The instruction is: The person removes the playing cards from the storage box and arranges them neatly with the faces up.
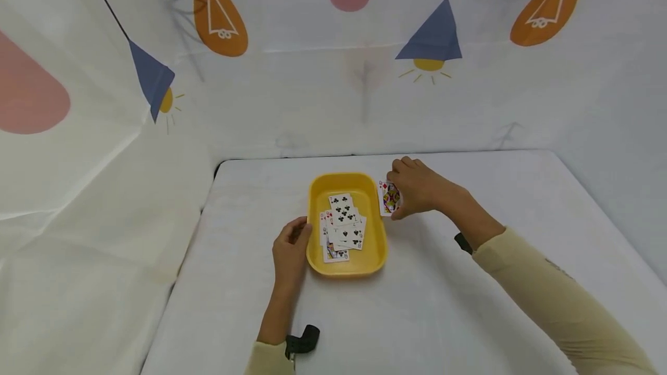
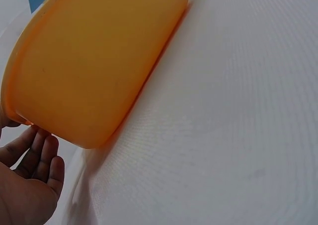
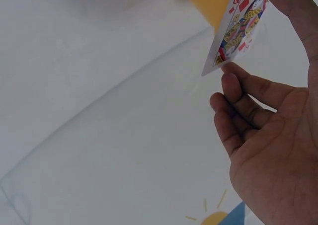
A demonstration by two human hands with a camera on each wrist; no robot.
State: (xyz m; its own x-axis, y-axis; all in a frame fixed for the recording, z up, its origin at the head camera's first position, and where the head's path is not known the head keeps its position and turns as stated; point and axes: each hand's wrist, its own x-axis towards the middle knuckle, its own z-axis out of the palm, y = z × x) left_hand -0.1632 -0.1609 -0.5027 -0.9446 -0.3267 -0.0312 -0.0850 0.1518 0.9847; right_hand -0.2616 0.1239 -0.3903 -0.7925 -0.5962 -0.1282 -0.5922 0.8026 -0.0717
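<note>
A yellow tray (image 1: 373, 259) stands on the white table with several overlapping playing cards (image 1: 344, 221) face up in it, a seven of clubs at the top of the pile. My left hand (image 1: 292, 250) holds the tray's left rim; the left wrist view shows its fingertips under the rim at one end of the tray (image 2: 94, 66). Beside the tray's right edge, my right hand (image 1: 419, 187) pinches a queen of diamonds (image 1: 388, 197) between thumb and fingers. The right wrist view shows that card (image 3: 241, 26) face on, gripped at two opposite edges.
The white tabletop (image 1: 250, 190) extends around the tray. Behind it hangs a white sheet (image 1: 292, 97) printed with lamps and bulbs, and another sheet (image 1: 104, 201) runs along the left side. A black strap (image 1: 304, 340) sits on my left wrist.
</note>
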